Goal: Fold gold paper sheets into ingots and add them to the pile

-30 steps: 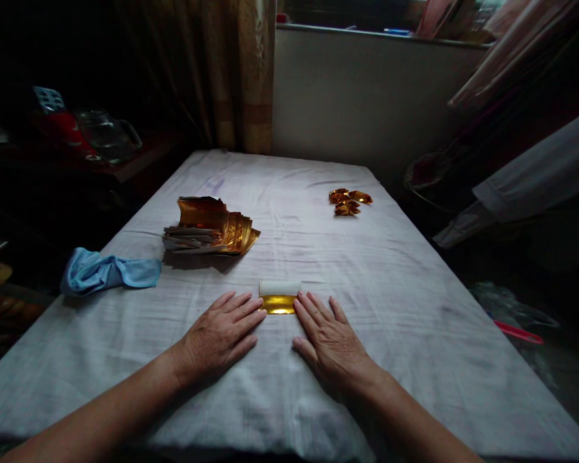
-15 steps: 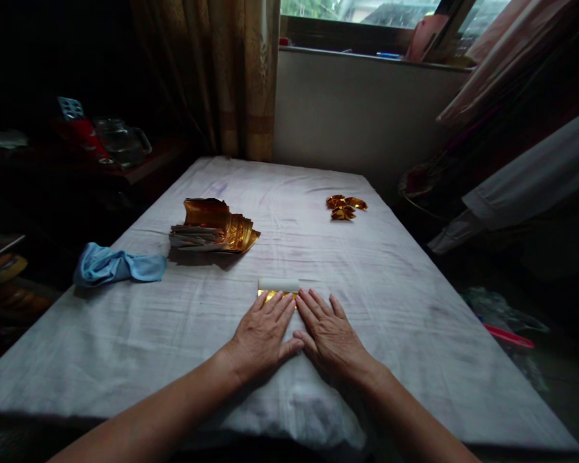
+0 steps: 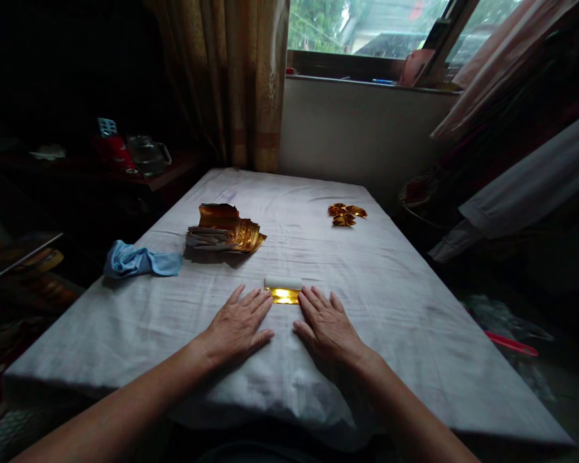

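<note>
A small folded sheet of gold foil paper (image 3: pixel 283 290), white along its far edge, lies on the white cloth-covered table (image 3: pixel 390 289). My left hand (image 3: pixel 238 325) rests flat on the cloth at the sheet's left end, fingers spread. Palm down at the right end is my right hand (image 3: pixel 325 328), fingers stretched out and fingertips touching the sheet's edge. Neither hand holds anything.
A fanned stack of gold paper sheets (image 3: pixel 224 235) sits at the left middle of the table. A blue cloth (image 3: pixel 139 260) lies near the left edge. Several folded gold pieces (image 3: pixel 346 214) lie far right. A glass jug (image 3: pixel 147 154) stands on a dark side shelf.
My left hand slid in over the gold sheet beside the right hand, then moved back to the left, uncovering the sheet. The view tilted up toward the window.
</note>
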Action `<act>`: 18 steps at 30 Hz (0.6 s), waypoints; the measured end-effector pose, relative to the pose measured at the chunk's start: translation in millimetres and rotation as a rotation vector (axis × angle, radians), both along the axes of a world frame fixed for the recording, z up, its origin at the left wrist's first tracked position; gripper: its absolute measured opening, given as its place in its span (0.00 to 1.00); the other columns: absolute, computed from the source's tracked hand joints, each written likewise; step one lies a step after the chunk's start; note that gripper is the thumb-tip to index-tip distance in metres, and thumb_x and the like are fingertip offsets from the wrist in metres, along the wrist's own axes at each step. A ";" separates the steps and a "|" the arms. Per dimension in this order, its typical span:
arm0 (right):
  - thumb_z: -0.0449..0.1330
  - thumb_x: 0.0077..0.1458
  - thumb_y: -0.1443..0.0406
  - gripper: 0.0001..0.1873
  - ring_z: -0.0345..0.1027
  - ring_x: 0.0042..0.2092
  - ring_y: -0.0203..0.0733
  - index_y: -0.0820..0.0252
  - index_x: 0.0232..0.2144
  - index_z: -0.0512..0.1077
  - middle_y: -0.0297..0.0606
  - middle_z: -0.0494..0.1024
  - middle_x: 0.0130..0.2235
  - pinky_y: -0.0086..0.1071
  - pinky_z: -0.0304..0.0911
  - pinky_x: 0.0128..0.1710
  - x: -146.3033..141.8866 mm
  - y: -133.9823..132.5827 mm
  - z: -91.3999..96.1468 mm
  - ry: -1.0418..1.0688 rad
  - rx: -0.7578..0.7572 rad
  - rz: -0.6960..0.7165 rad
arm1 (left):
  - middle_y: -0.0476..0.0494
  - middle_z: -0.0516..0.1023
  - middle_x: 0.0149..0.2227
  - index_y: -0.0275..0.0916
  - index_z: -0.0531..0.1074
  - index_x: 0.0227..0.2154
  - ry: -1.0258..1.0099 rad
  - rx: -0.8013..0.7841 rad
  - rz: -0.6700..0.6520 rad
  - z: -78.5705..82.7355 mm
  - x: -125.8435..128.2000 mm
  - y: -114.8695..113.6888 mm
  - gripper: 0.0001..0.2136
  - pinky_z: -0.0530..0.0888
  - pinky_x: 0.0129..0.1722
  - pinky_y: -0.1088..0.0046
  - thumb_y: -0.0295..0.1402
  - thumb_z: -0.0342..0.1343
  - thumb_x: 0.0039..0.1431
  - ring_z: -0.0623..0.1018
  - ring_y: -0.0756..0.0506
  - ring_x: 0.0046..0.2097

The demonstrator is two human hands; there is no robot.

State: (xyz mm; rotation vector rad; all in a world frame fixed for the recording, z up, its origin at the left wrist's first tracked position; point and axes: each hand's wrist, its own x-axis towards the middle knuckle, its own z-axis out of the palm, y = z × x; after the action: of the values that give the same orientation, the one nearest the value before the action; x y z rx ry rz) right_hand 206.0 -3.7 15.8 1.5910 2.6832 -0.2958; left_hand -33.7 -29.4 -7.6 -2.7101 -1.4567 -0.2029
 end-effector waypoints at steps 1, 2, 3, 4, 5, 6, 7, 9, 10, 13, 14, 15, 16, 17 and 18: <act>0.52 0.66 0.56 0.31 0.45 0.71 0.55 0.66 0.66 0.59 0.49 0.53 0.69 0.59 0.42 0.67 -5.8 -1.2 0.8 0.015 0.015 -0.011 | 0.38 0.68 0.64 0.38 0.63 0.64 -0.010 0.011 -0.001 0.0 0.7 0.8 0.28 0.49 0.67 0.54 0.51 0.40 0.70 0.65 0.38 0.66; 0.51 0.66 0.55 0.32 0.45 0.71 0.55 0.66 0.66 0.59 0.49 0.53 0.70 0.58 0.41 0.68 -12.7 -2.5 1.0 0.042 0.048 -0.013 | 0.38 0.68 0.64 0.38 0.64 0.63 -0.020 0.020 0.000 -0.1 1.7 1.6 0.28 0.49 0.67 0.54 0.51 0.41 0.70 0.65 0.38 0.66; 0.51 0.67 0.55 0.32 0.44 0.71 0.53 0.65 0.67 0.57 0.48 0.52 0.70 0.57 0.40 0.68 -20.0 -4.0 0.5 0.078 0.084 0.014 | 0.38 0.68 0.64 0.38 0.64 0.63 -0.027 0.026 0.003 -0.2 2.9 2.3 0.27 0.49 0.67 0.53 0.50 0.41 0.71 0.64 0.38 0.66; 0.50 0.67 0.54 0.32 0.44 0.71 0.52 0.63 0.68 0.56 0.47 0.51 0.70 0.56 0.38 0.69 -27.2 -5.4 -0.6 0.106 0.101 0.054 | 0.38 0.68 0.64 0.37 0.64 0.63 -0.032 0.025 0.008 -0.5 3.9 2.8 0.27 0.49 0.67 0.53 0.49 0.41 0.71 0.64 0.38 0.67; 0.50 0.67 0.54 0.32 0.44 0.71 0.51 0.62 0.68 0.56 0.46 0.52 0.70 0.55 0.38 0.69 -33.6 -6.6 -2.3 0.122 0.097 0.083 | 0.37 0.67 0.64 0.36 0.64 0.63 -0.035 0.020 0.015 -0.8 4.7 3.0 0.27 0.49 0.67 0.53 0.48 0.41 0.71 0.63 0.37 0.67; 0.48 0.68 0.53 0.32 0.45 0.71 0.50 0.62 0.68 0.56 0.46 0.53 0.70 0.54 0.39 0.69 -38.6 -7.6 -4.3 0.130 0.070 0.111 | 0.37 0.66 0.65 0.36 0.63 0.64 -0.036 0.010 0.024 -1.2 5.0 3.0 0.27 0.50 0.67 0.52 0.47 0.41 0.71 0.63 0.37 0.67; 0.47 0.68 0.52 0.33 0.45 0.71 0.49 0.63 0.68 0.55 0.46 0.53 0.70 0.54 0.39 0.69 -41.6 -8.4 -6.3 0.132 0.047 0.110 | 0.37 0.66 0.65 0.36 0.62 0.64 -0.036 -0.002 0.031 -1.5 4.9 2.9 0.27 0.50 0.67 0.52 0.47 0.41 0.71 0.62 0.37 0.67; 0.46 0.68 0.50 0.34 0.44 0.71 0.50 0.64 0.68 0.53 0.46 0.52 0.70 0.55 0.39 0.69 -41.1 -9.6 -9.8 0.123 0.019 0.097 | 0.37 0.64 0.66 0.37 0.61 0.65 -0.037 -0.020 0.038 -2.0 3.1 2.4 0.27 0.52 0.67 0.52 0.46 0.42 0.71 0.62 0.37 0.68; 0.45 0.68 0.50 0.35 0.43 0.71 0.50 0.64 0.69 0.53 0.46 0.51 0.70 0.56 0.39 0.69 -37.9 -10.3 -10.9 0.114 0.014 0.084 | 0.38 0.64 0.66 0.38 0.61 0.65 -0.040 -0.025 0.037 -2.1 1.8 2.2 0.27 0.52 0.67 0.52 0.47 0.42 0.71 0.62 0.37 0.68; 0.46 0.68 0.50 0.34 0.43 0.71 0.51 0.62 0.68 0.54 0.47 0.51 0.70 0.57 0.40 0.68 -21.4 -12.9 -11.4 0.081 0.015 0.054 | 0.38 0.64 0.67 0.40 0.61 0.65 -0.041 -0.034 0.021 -1.5 -2.3 1.9 0.26 0.51 0.66 0.50 0.47 0.43 0.70 0.63 0.37 0.67; 0.46 0.68 0.51 0.34 0.43 0.71 0.51 0.62 0.68 0.54 0.47 0.51 0.70 0.58 0.40 0.68 -15.4 -14.0 -10.8 0.069 0.017 0.046 | 0.38 0.64 0.66 0.40 0.62 0.65 -0.036 -0.035 0.016 -1.0 -3.2 1.9 0.26 0.51 0.67 0.49 0.47 0.44 0.70 0.63 0.37 0.67; 0.47 0.68 0.51 0.33 0.43 0.71 0.50 0.62 0.68 0.54 0.48 0.51 0.70 0.58 0.40 0.68 -9.9 -15.1 -10.0 0.058 0.020 0.037 | 0.38 0.64 0.66 0.41 0.62 0.65 -0.029 -0.034 0.012 -0.4 -3.9 2.0 0.26 0.50 0.67 0.49 0.47 0.45 0.70 0.63 0.37 0.67; 0.47 0.68 0.52 0.33 0.43 0.71 0.50 0.62 0.68 0.54 0.48 0.51 0.70 0.58 0.40 0.67 -5.0 -16.1 -9.0 0.047 0.023 0.025 | 0.39 0.64 0.66 0.41 0.62 0.65 -0.022 -0.032 0.010 0.2 -4.4 2.1 0.26 0.50 0.67 0.50 0.46 0.46 0.69 0.63 0.37 0.67; 0.47 0.68 0.52 0.33 0.44 0.71 0.51 0.62 0.68 0.54 0.48 0.51 0.70 0.58 0.40 0.67 -1.1 -17.1 -8.0 0.038 0.023 0.012 | 0.39 0.65 0.66 0.42 0.62 0.65 -0.018 -0.030 0.009 0.9 -4.7 2.3 0.25 0.50 0.67 0.50 0.46 0.46 0.69 0.63 0.37 0.67; 0.48 0.67 0.53 0.33 0.44 0.71 0.51 0.62 0.68 0.54 0.48 0.51 0.70 0.59 0.40 0.67 1.8 -17.8 -6.8 0.031 0.022 -0.002 | 0.39 0.65 0.66 0.43 0.62 0.64 -0.015 -0.030 0.009 1.8 -5.0 2.6 0.25 0.50 0.67 0.50 0.46 0.47 0.69 0.63 0.37 0.67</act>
State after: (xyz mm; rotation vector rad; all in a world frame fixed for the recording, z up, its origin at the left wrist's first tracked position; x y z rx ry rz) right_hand 207.8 -21.6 9.0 1.6077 2.7179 -0.2947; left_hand -38.7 -26.8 -5.8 -2.7307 -1.4878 -0.2030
